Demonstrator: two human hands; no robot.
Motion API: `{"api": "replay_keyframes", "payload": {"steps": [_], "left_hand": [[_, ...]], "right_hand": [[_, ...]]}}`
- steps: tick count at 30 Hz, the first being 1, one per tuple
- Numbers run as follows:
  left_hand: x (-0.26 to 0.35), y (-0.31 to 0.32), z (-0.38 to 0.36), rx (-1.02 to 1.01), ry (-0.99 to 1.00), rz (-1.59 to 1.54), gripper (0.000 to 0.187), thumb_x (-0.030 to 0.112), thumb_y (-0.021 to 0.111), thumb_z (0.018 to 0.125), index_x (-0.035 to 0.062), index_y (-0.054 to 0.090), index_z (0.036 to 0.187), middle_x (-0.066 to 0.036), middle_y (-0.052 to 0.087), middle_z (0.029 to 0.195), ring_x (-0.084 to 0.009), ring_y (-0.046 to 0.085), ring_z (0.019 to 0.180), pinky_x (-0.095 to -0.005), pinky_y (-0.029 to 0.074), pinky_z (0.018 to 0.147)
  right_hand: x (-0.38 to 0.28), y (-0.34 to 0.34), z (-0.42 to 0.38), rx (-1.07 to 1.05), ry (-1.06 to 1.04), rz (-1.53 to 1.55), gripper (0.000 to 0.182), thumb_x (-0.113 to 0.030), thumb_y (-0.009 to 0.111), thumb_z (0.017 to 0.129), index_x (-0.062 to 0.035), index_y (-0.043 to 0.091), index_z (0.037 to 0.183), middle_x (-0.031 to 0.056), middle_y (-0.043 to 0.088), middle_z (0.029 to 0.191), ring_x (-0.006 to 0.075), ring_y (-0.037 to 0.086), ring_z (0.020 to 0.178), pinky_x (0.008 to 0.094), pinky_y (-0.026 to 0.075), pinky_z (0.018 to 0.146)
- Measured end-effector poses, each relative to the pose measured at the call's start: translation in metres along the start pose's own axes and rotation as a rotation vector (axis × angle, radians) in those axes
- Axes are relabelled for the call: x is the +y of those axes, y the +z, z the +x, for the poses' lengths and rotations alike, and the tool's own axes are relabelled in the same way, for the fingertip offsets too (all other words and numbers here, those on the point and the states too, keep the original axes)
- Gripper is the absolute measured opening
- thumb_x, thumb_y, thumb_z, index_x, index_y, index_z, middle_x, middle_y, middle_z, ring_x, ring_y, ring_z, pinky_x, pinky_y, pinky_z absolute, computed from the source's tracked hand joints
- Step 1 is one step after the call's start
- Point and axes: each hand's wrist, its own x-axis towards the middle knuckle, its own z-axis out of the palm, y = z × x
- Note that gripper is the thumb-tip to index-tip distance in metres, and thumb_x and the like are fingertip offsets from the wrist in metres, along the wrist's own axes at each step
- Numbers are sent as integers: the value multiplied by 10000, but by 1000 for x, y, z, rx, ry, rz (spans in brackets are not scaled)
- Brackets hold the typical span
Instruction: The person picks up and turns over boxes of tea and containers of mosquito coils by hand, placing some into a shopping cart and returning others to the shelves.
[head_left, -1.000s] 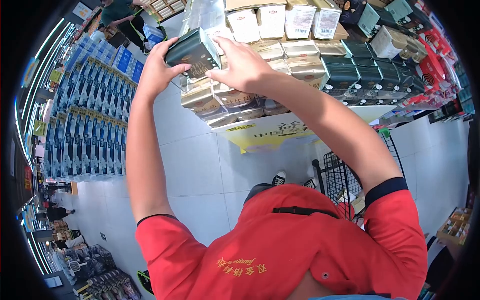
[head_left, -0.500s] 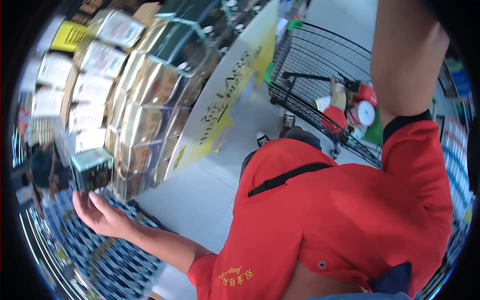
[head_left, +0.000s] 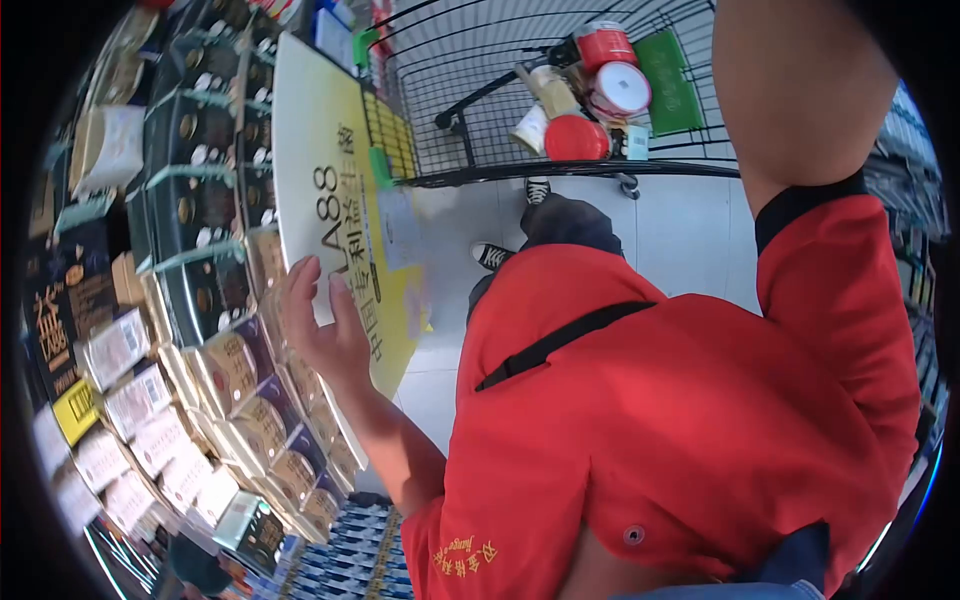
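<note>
My left hand (head_left: 330,325) is raised beside the tall sign board (head_left: 325,160), overlapping its lettering in this view. Its fingers are curved and apart from the thumb, with nothing in them. To its left are stacked boxed goods (head_left: 235,375), gold in front and dark green behind. My right arm stretches forward past the right side of the black wire shopping cart (head_left: 440,175), and the hand itself is beyond the frame. Inside the cart lie a red-lidded can (head_left: 577,138), a white-lidded tin (head_left: 621,90), another red tin (head_left: 605,45) and a green panel (head_left: 668,85).
Pale floor tiles (head_left: 440,385) run between the display and my feet in black sneakers (head_left: 490,256). White-sided boxes (head_left: 160,440) are piled at the lower left, near a blue patterned stack (head_left: 340,550). Shelves of goods (head_left: 910,190) line the right edge.
The view has turned, so the cart and the display now appear further left. My left hand has come from over the blue patterned stack to the sign board, still empty.
</note>
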Motion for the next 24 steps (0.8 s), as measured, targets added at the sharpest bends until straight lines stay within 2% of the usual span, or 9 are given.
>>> {"api": "replay_keyframes", "payload": {"steps": [2, 4, 8, 10, 14, 18, 20, 22, 24], "left_hand": [[4, 28, 6, -111, -80, -134, 305, -30, 616, 849, -10, 635, 1153, -148, 637, 1170, -254, 607, 1063, -338, 489, 861], [1, 49, 14, -192, -29, -121, 294, -4, 618, 858, -6, 636, 1152, -140, 636, 1177, -243, 603, 1066, -332, 482, 845], [2, 96, 24, -322, -133, -161, 291, 46, 624, 871, 17, 640, 1160, -127, 639, 1174, -226, 603, 1042, -334, 477, 850], [3, 122, 31, -421, -261, -133, 306, 74, 627, 878, 20, 631, 1179, -117, 642, 1167, -215, 606, 1018, -333, 478, 845], [13, 184, 37, -554, -309, -160, 316, 105, 630, 884, 30, 629, 1191, -105, 644, 1160, -203, 615, 984, -327, 477, 843], [5, 225, 33, -602, -377, -206, 314, 110, 631, 888, 17, 632, 1187, -103, 646, 1146, -195, 616, 966, -323, 477, 839], [4, 240, 31, -601, -390, -193, 336, 92, 614, 903, -6, 600, 1225, -104, 645, 1138, -170, 611, 947, -294, 476, 831], [-4, 258, 28, -489, -510, -375, 372, 70, 592, 920, -22, 554, 1278, -106, 642, 1127, -145, 604, 930, -264, 476, 827], [-9, 267, 30, -479, -521, -331, 383, 60, 581, 927, -24, 536, 1297, -105, 639, 1124, -135, 600, 927, -254, 476, 821]], "right_hand": [[-5, -20, -13, 50, -16, -3, 356, -344, 616, 929, -35, 660, 1100, 34, 653, 952, 121, 619, 821, 265, 497, 772], [-10, -44, -25, 100, -37, -10, 359, -349, 611, 931, -36, 657, 1103, 34, 653, 949, 121, 618, 816, 263, 497, 765], [-9, -93, -24, 86, -85, 7, 366, -357, 601, 936, -38, 650, 1109, 36, 653, 943, 121, 615, 807, 260, 496, 752], [-4, -117, -21, 77, -126, 19, 370, -362, 596, 939, -39, 647, 1112, 36, 653, 940, 121, 614, 802, 258, 496, 745], [13, -168, -34, 100, -133, 45, 377, -371, 586, 944, -41, 641, 1118, 37, 653, 934, 121, 611, 793, 255, 496, 731], [25, -202, -27, 77, -200, 72, 384, -380, 577, 950, -43, 635, 1124, 39, 652, 928, 121, 608, 783, 252, 495, 718], [36, -212, -22, 65, -223, 105, 387, -384, 572, 952, -44, 632, 1127, 39, 652, 926, 121, 607, 778, 251, 495, 711], [45, -221, -18, 61, -250, 130, 391, -388, 567, 955, -45, 629, 1130, 40, 652, 923, 120, 606, 774, 249, 495, 704], [50, -231, -15, 55, -276, 137, 394, -393, 562, 957, -46, 626, 1133, 40, 652, 920, 120, 604, 769, 248, 495, 697]]}}
